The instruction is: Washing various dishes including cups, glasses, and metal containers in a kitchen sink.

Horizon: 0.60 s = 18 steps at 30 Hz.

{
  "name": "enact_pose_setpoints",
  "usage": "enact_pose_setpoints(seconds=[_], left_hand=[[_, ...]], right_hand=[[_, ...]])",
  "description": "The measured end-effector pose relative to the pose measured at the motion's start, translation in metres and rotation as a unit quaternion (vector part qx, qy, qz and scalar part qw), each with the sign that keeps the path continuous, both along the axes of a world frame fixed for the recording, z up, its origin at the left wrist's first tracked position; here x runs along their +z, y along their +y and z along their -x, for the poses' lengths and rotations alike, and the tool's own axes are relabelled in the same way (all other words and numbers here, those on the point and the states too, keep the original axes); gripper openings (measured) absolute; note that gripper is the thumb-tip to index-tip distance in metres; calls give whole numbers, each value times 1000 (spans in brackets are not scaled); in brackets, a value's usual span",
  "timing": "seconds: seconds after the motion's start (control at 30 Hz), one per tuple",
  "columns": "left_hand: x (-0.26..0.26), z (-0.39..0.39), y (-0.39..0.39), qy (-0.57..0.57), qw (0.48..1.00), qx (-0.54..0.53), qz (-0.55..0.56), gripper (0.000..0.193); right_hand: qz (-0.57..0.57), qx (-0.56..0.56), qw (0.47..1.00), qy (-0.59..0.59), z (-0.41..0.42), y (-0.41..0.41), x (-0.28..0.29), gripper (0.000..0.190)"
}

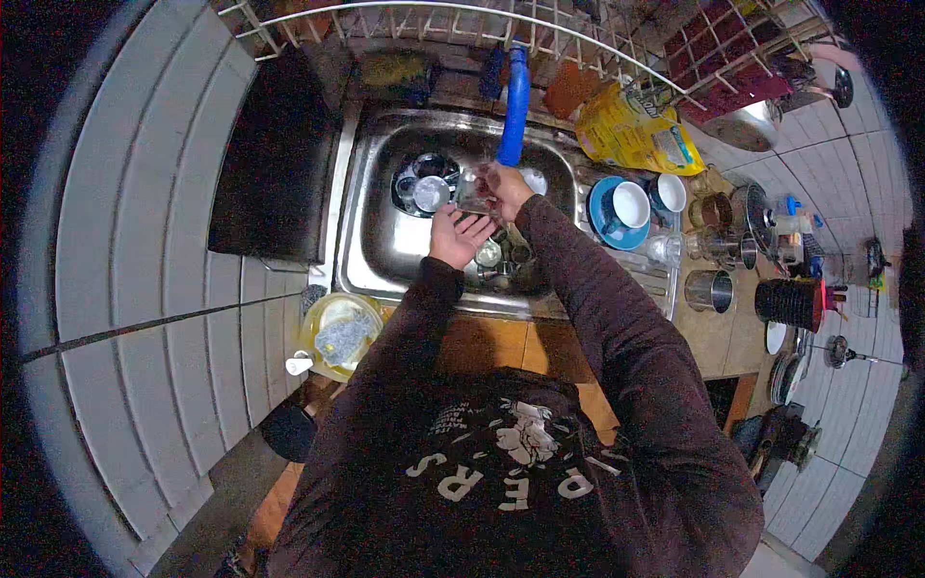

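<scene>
My right hand [512,191] grips a transparent glass container [475,189] over the sink, just below the end of a blue tap hose [514,108]. My left hand [462,237] is palm up with its fingers apart, close under the container; whether the fingertips touch it I cannot tell. Left of the container, a light-coloured cup [431,193] sits among dark dishes in the stainless steel sink [390,253]. Below my hands lie more small dishes and a glass [488,253], partly hidden by my right arm. A pale round item [535,180] shows behind my right wrist.
On the right drainboard stand a white-lined cup [631,204] on a blue saucer [601,217], another cup [670,193], and glasses. Behind them leans a yellow pouch [636,134]. A metal cylinder [710,290] stands further right. A yellowish tub [343,336] sits front left. A wire rack [448,22] hangs overhead.
</scene>
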<state>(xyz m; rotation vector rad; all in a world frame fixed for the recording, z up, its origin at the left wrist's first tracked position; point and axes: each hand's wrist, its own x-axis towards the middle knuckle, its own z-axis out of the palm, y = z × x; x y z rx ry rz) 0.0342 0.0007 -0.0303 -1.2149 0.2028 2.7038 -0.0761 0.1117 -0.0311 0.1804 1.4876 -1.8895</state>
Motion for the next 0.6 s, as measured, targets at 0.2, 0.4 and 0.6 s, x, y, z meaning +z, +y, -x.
enact_pose_setpoints(seconds=[0.2,0.4,0.6], left_hand=[[11,-5,-2,-20,999,19,22,40],[3,-11,-9,-1,999,30,15,42],[29,-44,3,46,997,-64,21,64]], right_hand=[[-83,75,988,103,-11,-10,27,17],[-84,69,985,137,-17,-13,29,17],[-270,108,916,276,-51,6,37,21]])
